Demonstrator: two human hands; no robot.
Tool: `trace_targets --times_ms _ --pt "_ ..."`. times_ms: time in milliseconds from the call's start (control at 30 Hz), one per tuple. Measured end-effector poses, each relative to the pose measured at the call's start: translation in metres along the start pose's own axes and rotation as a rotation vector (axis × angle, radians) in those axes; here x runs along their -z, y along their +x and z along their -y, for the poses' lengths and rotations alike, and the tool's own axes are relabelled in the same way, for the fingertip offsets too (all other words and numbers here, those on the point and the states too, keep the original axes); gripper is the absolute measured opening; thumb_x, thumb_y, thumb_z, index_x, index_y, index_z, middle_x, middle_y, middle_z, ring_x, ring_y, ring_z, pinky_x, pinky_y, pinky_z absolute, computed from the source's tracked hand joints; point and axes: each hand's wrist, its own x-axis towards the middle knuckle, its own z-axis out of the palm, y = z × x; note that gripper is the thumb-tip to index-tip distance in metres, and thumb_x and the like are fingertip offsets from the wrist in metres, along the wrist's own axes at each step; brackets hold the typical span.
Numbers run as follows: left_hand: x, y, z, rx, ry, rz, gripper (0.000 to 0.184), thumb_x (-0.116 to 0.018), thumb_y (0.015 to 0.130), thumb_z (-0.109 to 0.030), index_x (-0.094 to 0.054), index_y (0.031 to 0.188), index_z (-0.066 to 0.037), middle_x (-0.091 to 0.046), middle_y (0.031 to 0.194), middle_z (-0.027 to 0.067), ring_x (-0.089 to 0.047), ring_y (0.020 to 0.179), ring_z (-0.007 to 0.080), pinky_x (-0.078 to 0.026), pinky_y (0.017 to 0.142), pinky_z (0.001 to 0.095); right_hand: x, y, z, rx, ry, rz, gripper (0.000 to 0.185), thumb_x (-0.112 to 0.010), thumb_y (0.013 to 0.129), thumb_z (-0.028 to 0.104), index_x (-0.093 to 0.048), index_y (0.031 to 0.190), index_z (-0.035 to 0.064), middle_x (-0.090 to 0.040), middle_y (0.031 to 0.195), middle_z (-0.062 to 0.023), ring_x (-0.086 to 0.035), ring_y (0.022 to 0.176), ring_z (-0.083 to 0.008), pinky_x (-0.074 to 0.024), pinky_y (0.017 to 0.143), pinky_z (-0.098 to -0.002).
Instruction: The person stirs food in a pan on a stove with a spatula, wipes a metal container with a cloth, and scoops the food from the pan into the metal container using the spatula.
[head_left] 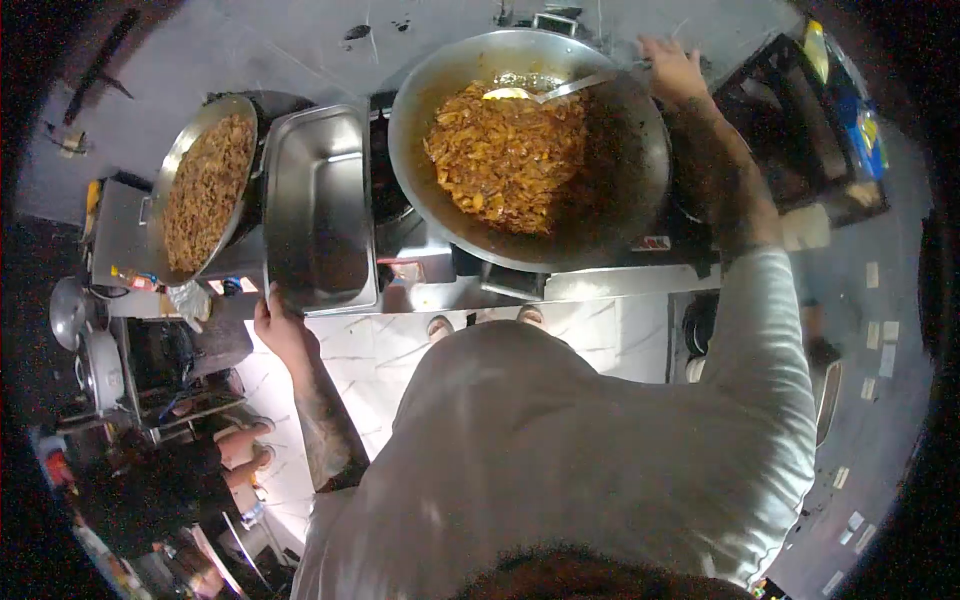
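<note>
One pale tile floor (pixel 360 370): standing room opens between the cook's left arm and body, below the worktop.
Steel counter edge (pixel 600 283): a narrow front strip borders the cooking line, offering little setting-down space before the drop.
Co-worker's legs (pixel 240 455): a second person shows at lower left, a presence to mind in any backward step.
Wide wok (pixel 625 180): browned, sauced food (pixel 505 150) gathers toward the left side, leaving bare metal at right; the work appears to stand at portioning or tending this batch.
Round pan (pixel 239 110): crumbly cooked food (pixel 208 195) fills it at far left, limiting sideways room.
Steel pan (pixel 320 190): the deep rectangular vessel lies lengthwise between the two, its bare floor showing, its near end at the counter edge, its right rim just beside the wok.
Ladle (pixel 575 88): its bowl rests at the food's far edge, handle over the rim; a transfer would call for a firm grip there and a low path leftward.
Left hand (pixel 287 332): fingers meet the steel pan's near left corner; whether they close beneath is hidden.
Right hand (pixel 675 72): fingers spread by the ladle's handle end, well apart from the left; a grip cannot be confirmed.
</note>
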Motion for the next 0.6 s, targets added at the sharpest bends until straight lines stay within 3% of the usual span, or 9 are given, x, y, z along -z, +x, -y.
trace_targets --times_ms 67,133,167,233,267,367,433,467,600 --pt "-0.004 -0.005 -0.005 -0.055 0.091 0.038 0.01 -0.058 0.09 -0.01 -0.057 0.09 0.0 -0.059 0.075 0.0013 -0.051 0.061 0.0067 -0.039 0.053 0.0221 0.0 0.007 -0.003 -0.064 -0.007 0.058 0.064 -0.061 0.084 0.037 -0.033 0.139 0.021 -0.051 0.131 -0.0079 -0.045 0.124 -0.036 -0.0243 0.099 -0.0708" --pt "-0.016 -0.01 -0.007 -0.054 0.048 0.012 0.01 -0.058 0.09 -0.01 -0.057 0.088 0.0 -0.056 0.073 -0.0001 -0.048 0.059 0.0057 -0.036 0.051 0.0216 -0.003 0.012 -0.006 -0.091 0.023 0.327 0.056 -0.061 0.083 0.039 -0.043 0.132 0.0182 -0.058 0.121 -0.0091 -0.054 0.113 -0.0345 -0.0285 0.094 -0.0699" --pt "-0.021 -0.011 -0.007 -0.053 0.012 -0.003 0.01 -0.058 0.09 -0.009 -0.056 0.087 0.0 -0.054 0.07 -0.0015 -0.046 0.057 0.0047 -0.034 0.05 0.0211 -0.006 0.016 -0.009 -0.091 0.021 0.327 0.056 -0.061 0.083 0.039 -0.043 0.132 0.0182 -0.058 0.121 -0.0091 -0.054 0.113 -0.0345 -0.0285 0.094 -0.0699" --pt "-0.015 -0.007 0.0 -0.044 0.011 0.004 0.009 -0.058 0.09 -0.009 -0.056 0.087 -0.001 -0.054 0.07 -0.0014 -0.046 0.057 0.0048 -0.034 0.05 0.0215 -0.004 0.022 -0.009 0.083 0.246 0.568 0.047 -0.06 0.083 0.041 -0.053 0.122 0.0155 -0.063 0.108 -0.011 -0.059 0.105 -0.0319 -0.0328 0.089 -0.0666" --pt "-0.013 -0.004 0.002 -0.036 0.013 0.011 0.009 -0.058 0.09 -0.009 -0.057 0.088 -0.001 -0.054 0.071 -0.0013 -0.045 0.057 0.0048 -0.033 0.049 0.0219 -0.001 0.018 -0.007 0.075 0.25 0.569 0.047 -0.06 0.083 0.041 -0.053 0.122 0.0155 -0.063 0.108 -0.011 -0.059 0.105 -0.0319 -0.0328 0.089 -0.0666" --pt "-0.023 -0.008 -0.003 -0.014 -0.011 -0.036 0.008 -0.059 0.09 -0.009 -0.057 0.086 -0.002 -0.051 0.069 -0.0027 -0.042 0.056 0.004 -0.03 0.048 0.0227 0.028 0.003 0.011 0.078 0.228 0.517 0.037 -0.058 0.084 0.04 -0.061 0.111 0.0144 -0.065 0.095 -0.0105 -0.059 0.102 -0.0299 -0.0365 0.087 -0.0584" --pt "-0.018 -0.007 -0.005 -0.045 0.095 0.012 0.009 -0.06 0.089 -0.01 -0.058 0.086 -0.002 -0.053 0.07 -0.0016 -0.044 0.057 0.0046 -0.032 0.049 0.0228 0.027 -0.01 0.014 0.327 0.061 -0.013 0.033 -0.057 0.085 0.041 -0.064 0.106 0.0165 -0.065 0.09 -0.0078 -0.06 0.096 -0.0272 -0.0382 0.086 -0.0479" --pt "-0.015 -0.005 -0.006 -0.081 0.197 0.055 0.009 -0.06 0.089 -0.01 -0.059 0.085 -0.002 -0.055 0.071 -0.0006 -0.046 0.058 0.0052 -0.034 0.049 0.0229 0.027 -0.016 0.014 0.324 0.063 -0.005 0.033 -0.057 0.085 0.041 -0.064 0.106 0.0165 -0.065 0.09 -0.0078 -0.06 0.096 -0.0272 -0.0382 0.086 -0.0479" --pt "-0.017 0.001 -0.006 -0.048 0.122 0.036 0.012 -0.06 0.088 -0.01 -0.06 0.086 0.002 -0.062 0.079 0.0049 -0.055 0.065 0.0096 -0.043 0.056 0.0234 0.089 -0.035 0.014 0.281 -0.072 -0.158 0.025 -0.057 0.087 0.04 -0.067 0.1 0.0208 -0.065 0.086 -0.0023 -0.058 0.09 -0.0224 -0.0373 0.081 -0.0415"
